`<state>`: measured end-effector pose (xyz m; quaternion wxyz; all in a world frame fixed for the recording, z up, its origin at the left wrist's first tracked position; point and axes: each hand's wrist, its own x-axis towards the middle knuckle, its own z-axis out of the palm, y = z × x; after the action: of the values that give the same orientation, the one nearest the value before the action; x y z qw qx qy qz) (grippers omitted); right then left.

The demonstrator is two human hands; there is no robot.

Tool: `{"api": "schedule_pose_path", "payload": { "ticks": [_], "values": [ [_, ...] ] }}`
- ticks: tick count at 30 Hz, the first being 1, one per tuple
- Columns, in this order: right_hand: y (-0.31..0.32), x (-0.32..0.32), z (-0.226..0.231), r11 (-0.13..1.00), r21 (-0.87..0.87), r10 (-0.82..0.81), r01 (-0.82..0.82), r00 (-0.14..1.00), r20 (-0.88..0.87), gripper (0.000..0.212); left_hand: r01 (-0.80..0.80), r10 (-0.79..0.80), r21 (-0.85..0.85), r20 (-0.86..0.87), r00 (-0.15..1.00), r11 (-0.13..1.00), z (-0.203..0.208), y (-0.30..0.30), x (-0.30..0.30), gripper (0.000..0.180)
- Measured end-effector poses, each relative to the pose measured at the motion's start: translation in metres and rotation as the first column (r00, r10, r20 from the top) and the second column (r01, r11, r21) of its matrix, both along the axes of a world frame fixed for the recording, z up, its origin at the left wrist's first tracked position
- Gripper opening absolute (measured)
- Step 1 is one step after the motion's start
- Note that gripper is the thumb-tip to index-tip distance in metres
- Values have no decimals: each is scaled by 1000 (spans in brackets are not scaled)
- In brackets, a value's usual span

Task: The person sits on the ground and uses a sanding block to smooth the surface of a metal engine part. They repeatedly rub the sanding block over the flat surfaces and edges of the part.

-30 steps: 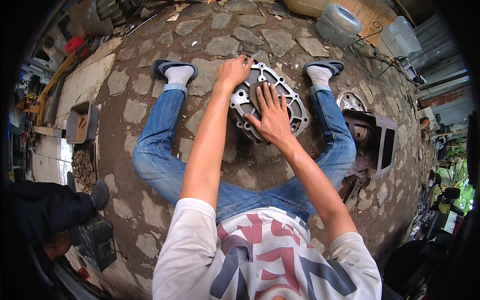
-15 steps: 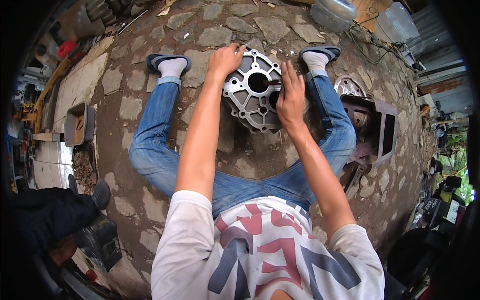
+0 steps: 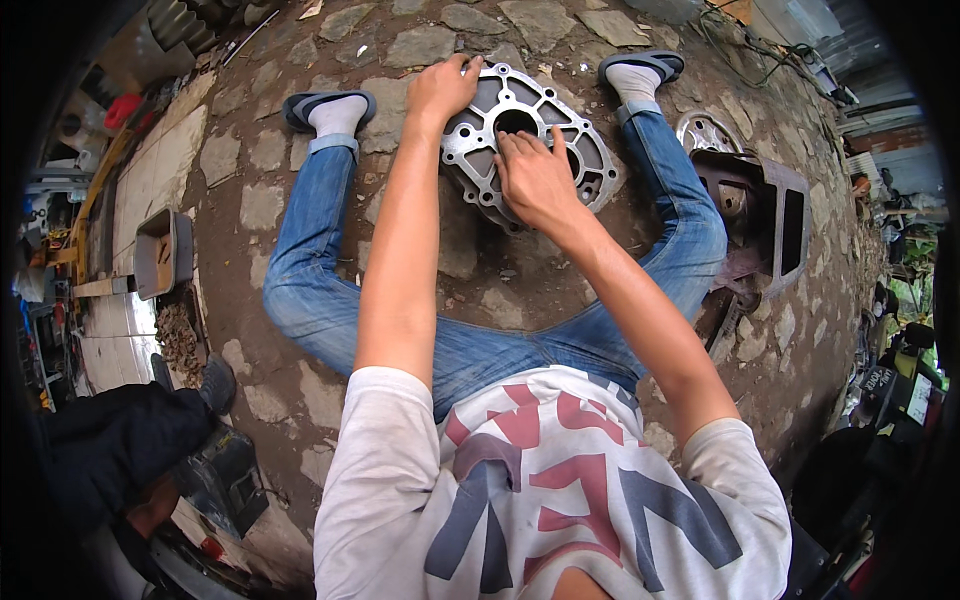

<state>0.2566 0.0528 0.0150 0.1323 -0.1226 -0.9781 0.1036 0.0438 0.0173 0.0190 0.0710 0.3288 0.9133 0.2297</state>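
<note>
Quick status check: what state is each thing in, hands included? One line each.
Left hand: on the metal housing's upper-left edge; fingertips partly hidden
Right hand: laid over the face, fingertips at the central hole
Metal housing: ribbed face up, central hole uncovered
Grey tray: open-topped, something small inside
Rusty casing: hollow, on the ground
Sandals: worn over socks

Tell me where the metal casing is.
The metal casing is at the upper centre of the head view, between the person's feet, with the left hand at its upper left edge and the right hand over its face.
</note>
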Motion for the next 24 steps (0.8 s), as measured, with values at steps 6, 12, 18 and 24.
{"api": "schedule_pose_path", "payload": {
  "ticks": [6, 12, 18, 24],
  "values": [
    [3, -17, 26, 992, -128, -7, 25, 990, 142, 40, -1, 1, 2, -17, 1000, 1000, -1, 2, 0, 55],
    [3, -36, 35, 874, -430, -161, 227, 970, 183, 49, 7, -7, -31, 11, 1000, 999, 1, 3, 1, 54],
    [12, -52, 39, 862, -401, -176, 310, 925, 336, 48, 3, -3, -4, -1, 1000, 1000, 1, 4, 0, 52],
    [16, -65, 39, 809, -453, -228, 376, 909, 348, 51, 2, -1, 51, -28, 1000, 999, -10, 2, -4, 53]
  ]
}}
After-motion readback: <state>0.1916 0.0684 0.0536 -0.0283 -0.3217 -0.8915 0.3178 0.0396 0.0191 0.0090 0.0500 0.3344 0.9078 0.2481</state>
